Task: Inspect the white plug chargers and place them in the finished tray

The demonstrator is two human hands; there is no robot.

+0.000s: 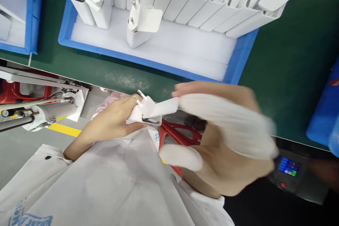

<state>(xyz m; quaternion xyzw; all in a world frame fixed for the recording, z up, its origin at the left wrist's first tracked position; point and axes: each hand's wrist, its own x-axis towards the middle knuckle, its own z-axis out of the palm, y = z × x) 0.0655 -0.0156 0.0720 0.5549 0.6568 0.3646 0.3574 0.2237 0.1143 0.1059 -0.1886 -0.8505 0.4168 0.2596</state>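
Observation:
My left hand point(118, 118) is closed around a white power adapter point(148, 110) with a two-pin plug pointing up. The adapter's lid piece stands tilted out to the right, and a gap in the housing shows below it. My right hand point(225, 141) is close to the camera, just right of the adapter and blurred. White covers sit on its thumb and at least one finger. The thumb and fingers are spread, with nothing seen between them. Whether a fingertip touches the lid, I cannot tell.
A blue tray point(148, 63) with a white liner holds several similar open adapters point(140, 24) on the green bench point(119, 79). Another blue tray point(33, 14) stands left. Below are a red stool point(176, 132), pneumatic equipment point(53, 111) and a device with a lit screen point(289, 166).

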